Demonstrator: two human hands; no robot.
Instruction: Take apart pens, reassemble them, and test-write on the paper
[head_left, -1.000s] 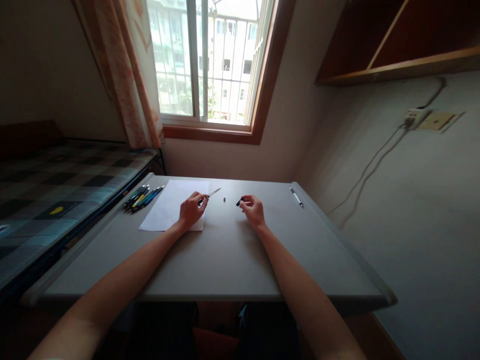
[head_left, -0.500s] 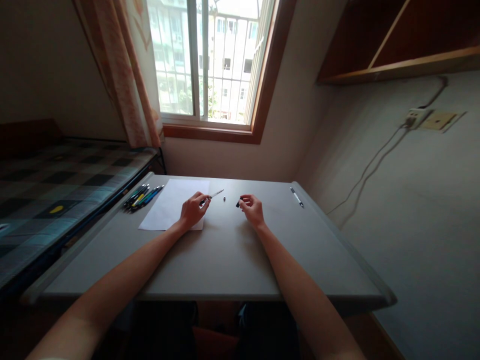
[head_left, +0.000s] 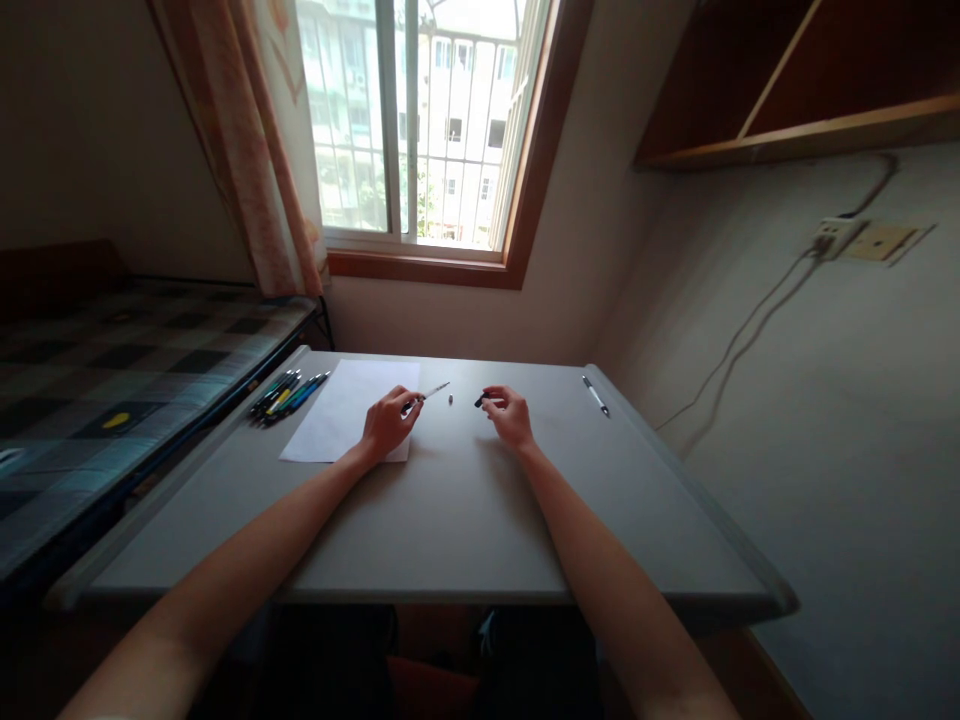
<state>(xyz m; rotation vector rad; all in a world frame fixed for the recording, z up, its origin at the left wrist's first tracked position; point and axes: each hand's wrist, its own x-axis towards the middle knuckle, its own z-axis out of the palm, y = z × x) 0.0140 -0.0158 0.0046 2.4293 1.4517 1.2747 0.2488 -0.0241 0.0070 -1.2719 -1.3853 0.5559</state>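
Observation:
My left hand [head_left: 390,417], closed over the right part of a white sheet of paper [head_left: 330,425], grips a disassembled pen [head_left: 435,390]. Its thin exposed refill points up and to the right, while the dark rear part is mostly hidden by my fingers. Across from it, my right hand [head_left: 508,412] pinches a short black pen part [head_left: 480,401] between thumb and fingers. On the tabletop between the hands lies a small grey pen tip [head_left: 451,399], touched by neither.
A bunch of several pens [head_left: 285,398] lies at the desk's left, beside the paper. One white and black pen [head_left: 596,396] rests near the right edge of the grey desk [head_left: 465,520]. A bed [head_left: 150,350] stands left, with a window [head_left: 420,130] ahead.
Almost nothing differs. My right fingers have shifted slightly around the black pen part, which is tilted a little differently. My left hand keeps its hold on the pen.

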